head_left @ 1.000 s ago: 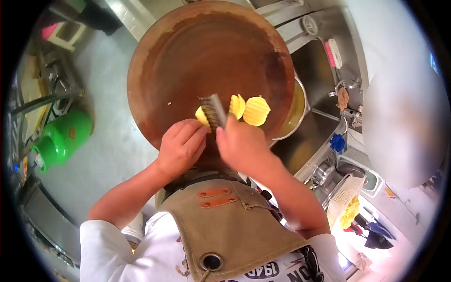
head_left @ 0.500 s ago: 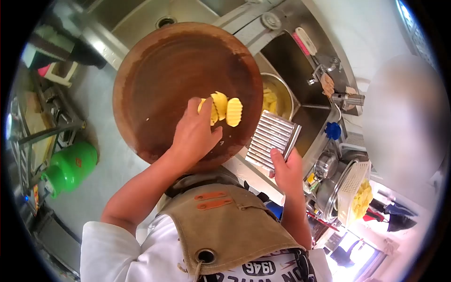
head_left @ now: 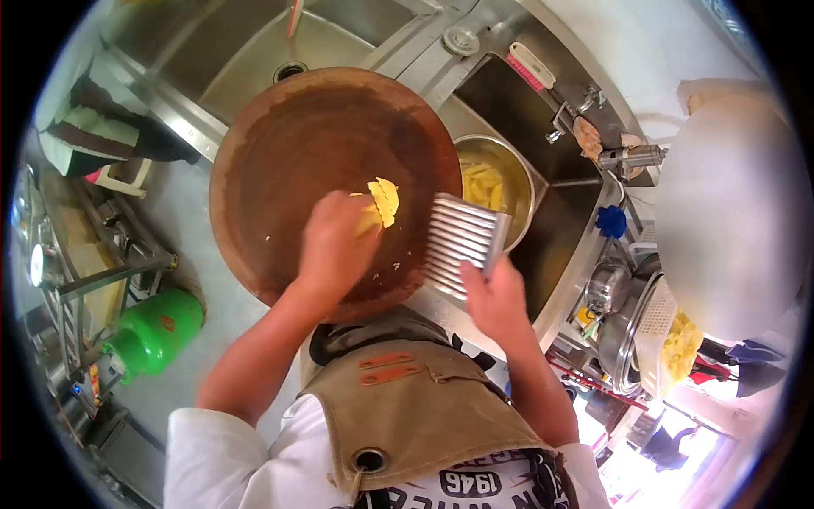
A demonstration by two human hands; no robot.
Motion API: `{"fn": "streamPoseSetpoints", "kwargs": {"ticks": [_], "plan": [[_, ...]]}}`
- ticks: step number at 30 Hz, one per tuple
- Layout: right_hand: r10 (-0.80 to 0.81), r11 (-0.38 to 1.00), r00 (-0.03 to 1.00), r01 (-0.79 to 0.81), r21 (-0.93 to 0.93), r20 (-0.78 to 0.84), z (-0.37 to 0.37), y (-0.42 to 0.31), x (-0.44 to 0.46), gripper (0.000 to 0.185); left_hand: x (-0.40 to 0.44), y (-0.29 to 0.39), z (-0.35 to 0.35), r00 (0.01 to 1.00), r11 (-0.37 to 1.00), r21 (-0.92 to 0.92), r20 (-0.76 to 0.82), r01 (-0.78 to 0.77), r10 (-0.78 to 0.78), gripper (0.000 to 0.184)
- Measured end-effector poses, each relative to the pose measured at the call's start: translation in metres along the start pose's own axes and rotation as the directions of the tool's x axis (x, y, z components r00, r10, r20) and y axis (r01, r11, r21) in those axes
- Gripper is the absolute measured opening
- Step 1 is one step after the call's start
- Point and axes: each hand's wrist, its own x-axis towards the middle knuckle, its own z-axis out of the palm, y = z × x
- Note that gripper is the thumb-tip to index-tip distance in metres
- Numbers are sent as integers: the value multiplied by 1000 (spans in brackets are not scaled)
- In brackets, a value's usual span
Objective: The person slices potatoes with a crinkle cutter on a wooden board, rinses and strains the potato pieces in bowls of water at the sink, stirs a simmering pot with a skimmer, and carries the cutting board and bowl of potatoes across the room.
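My left hand (head_left: 332, 250) is closed around several yellow, ridged potato slices (head_left: 384, 202) on a round brown wooden chopping board (head_left: 297, 144). Its fingers are somewhat blurred and hide part of the slices. In my right hand (head_left: 496, 297) is a shiny metal crinkle cutter (head_left: 462, 246) with a corrugated blade, gripped at its right edge. The blade overlaps the board's right rim in view; I cannot tell whether it touches. Small pale bits (head_left: 396, 265) lie on the wood near my left hand.
A metal pot (head_left: 530, 191) with yellow potato pieces stands in the sink area (head_left: 500, 97) to the right. A pink-bristled brush (head_left: 532, 65) lies behind it. At far right is a white basket (head_left: 651, 339) of cut pieces; a green gas cylinder (head_left: 157, 331) stands lower left.
My right hand has brought the crinkle cutter left, over the board's right rim. The separate right-hand slice is no longer visible. My left hand has closed tighter on the other slices.
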Motion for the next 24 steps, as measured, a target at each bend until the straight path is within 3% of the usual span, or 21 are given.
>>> {"fn": "streamPoseSetpoints", "kwargs": {"ticks": [2, 3, 6, 7, 8, 10, 13, 16, 20, 24], "plan": [[-247, 955, 960, 265, -134, 134, 32, -16, 12, 31, -20, -19, -32, 976, 982, 13, -107, 191, -188, 24], [-260, 942, 946, 292, -165, 191, 51, -24, 19, 30, -29, -30, -40, 971, 980, 140, -216, 138, -106, 19], [-251, 896, 926, 333, -296, 282, 88, -36, 44, 28, -54, -52, -40, 961, 929, 367, -236, -50, 145, 18], [-244, 875, 923, 342, -342, 299, 98, -41, 51, 27, -61, -60, -31, 961, 929, 344, -184, -134, 207, 23], [-197, 875, 941, 295, -384, 274, 94, -48, 57, 28, -73, -60, -29, 980, 895, 409, -19, -175, 200, 29], [-175, 881, 953, 264, -394, 247, 80, -46, 66, 29, -79, -36, -36, 997, 976, 207, 2, -73, 74, 33], [-283, 855, 926, 361, -373, 248, 67, -42, 65, 29, -99, -45, -44, 987, 996, 76, -154, 50, -38, 37], [-207, 830, 899, 371, -416, 387, 73, -62, 49, 29, -102, -59, -58, 987, 980, 165, -134, 113, -91, 39], [-254, 786, 867, 443, -431, 429, 97, -73, 41, 26, -87, -60, -46, 999, 995, 93, -45, 21, -17, 36], [-279, 673, 847, 508, -537, 452, 94, -83, 39, 22, -82, -57, -35, 997, 986, 160, -76, 34, -22, 34]]}}
